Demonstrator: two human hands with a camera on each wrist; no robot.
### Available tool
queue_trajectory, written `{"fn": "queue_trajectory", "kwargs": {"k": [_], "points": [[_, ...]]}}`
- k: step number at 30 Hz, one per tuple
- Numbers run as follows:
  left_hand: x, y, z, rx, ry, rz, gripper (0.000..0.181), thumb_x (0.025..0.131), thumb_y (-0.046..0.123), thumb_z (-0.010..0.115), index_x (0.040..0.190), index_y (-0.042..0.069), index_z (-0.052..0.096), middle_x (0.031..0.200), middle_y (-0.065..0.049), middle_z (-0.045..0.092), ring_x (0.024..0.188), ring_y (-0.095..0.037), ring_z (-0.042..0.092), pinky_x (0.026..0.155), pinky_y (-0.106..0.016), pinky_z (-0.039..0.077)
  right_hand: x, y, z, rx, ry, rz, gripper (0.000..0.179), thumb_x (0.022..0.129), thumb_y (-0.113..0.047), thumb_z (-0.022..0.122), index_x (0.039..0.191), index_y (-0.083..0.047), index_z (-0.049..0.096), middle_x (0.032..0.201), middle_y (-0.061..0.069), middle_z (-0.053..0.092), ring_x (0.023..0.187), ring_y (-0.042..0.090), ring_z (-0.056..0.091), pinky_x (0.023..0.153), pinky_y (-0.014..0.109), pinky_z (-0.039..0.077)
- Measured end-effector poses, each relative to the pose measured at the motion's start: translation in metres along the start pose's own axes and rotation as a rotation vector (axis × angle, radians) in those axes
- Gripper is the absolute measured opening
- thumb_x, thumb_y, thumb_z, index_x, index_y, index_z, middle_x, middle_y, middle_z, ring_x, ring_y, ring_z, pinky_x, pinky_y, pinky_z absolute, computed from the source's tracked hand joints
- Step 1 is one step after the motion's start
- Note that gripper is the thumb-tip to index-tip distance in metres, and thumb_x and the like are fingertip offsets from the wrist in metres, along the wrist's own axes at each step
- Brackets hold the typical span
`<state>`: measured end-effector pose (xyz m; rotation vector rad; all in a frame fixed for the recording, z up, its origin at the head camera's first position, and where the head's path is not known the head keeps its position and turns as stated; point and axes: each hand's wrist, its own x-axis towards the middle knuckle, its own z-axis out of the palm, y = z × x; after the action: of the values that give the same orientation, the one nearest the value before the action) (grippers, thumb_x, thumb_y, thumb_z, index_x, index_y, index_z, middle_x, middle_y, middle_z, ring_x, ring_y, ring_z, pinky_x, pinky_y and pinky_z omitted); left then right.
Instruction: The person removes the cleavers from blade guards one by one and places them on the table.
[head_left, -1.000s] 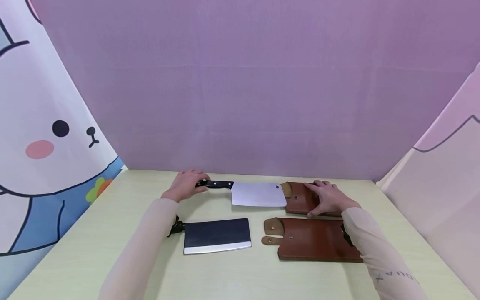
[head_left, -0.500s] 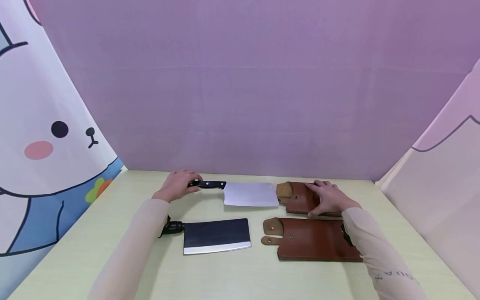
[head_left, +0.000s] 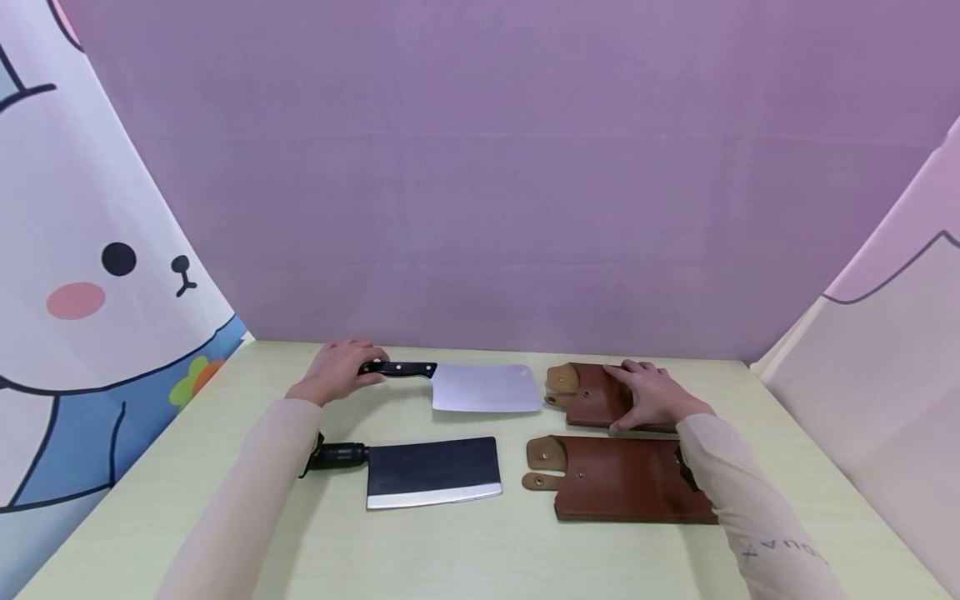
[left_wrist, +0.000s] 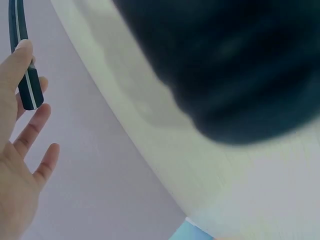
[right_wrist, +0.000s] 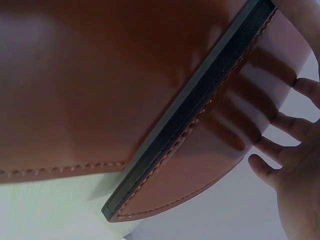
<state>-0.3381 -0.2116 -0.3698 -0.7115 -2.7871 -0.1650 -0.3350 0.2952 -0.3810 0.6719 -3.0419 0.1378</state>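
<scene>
In the head view my left hand (head_left: 343, 369) pinches the end of the black riveted handle of a bright-bladed cleaver (head_left: 486, 388). The left wrist view shows that handle (left_wrist: 27, 75) between thumb and fingers, the other fingers spread. The blade tip lies just left of a small brown leather knife sheath (head_left: 596, 398), apart from its mouth. My right hand (head_left: 655, 395) holds that sheath across its width, thumb at the near edge and fingers at the far one. In the right wrist view the fingertips meet the edge of the sheath (right_wrist: 200, 150).
A second cleaver (head_left: 433, 472), dark-bladed with a black handle, lies nearer on the pale table (head_left: 450, 558). To its right is a larger brown leather sheath (head_left: 633, 483) with its flap and strap undone. A purple cloth (head_left: 480, 183) rises behind the table.
My left hand has drawn the bright cleaver leftward, and its blade tip has come away from the small sheath's mouth. The right hand and small sheath have shifted slightly left.
</scene>
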Motion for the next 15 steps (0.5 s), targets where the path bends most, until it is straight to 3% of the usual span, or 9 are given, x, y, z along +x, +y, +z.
{"fn": "queue_trajectory", "kwargs": {"k": [15], "points": [[-0.014, -0.018, -0.002, 0.008, 0.009, -0.004, 0.028, 0.082, 0.032, 0.066, 0.107, 0.019, 0.064, 0.109, -0.005, 0.06, 0.109, -0.033, 0.05, 0.083, -0.062, 0.038, 0.007, -0.01, 0.001, 0.001, -0.006, -0.011, 0.105, 0.056, -0.057, 0.078, 0.14, -0.012, 0.035, 0.138, 0.025, 0.036, 0.121, 0.049, 0.035, 0.095, 0.065, 0.027]]}}
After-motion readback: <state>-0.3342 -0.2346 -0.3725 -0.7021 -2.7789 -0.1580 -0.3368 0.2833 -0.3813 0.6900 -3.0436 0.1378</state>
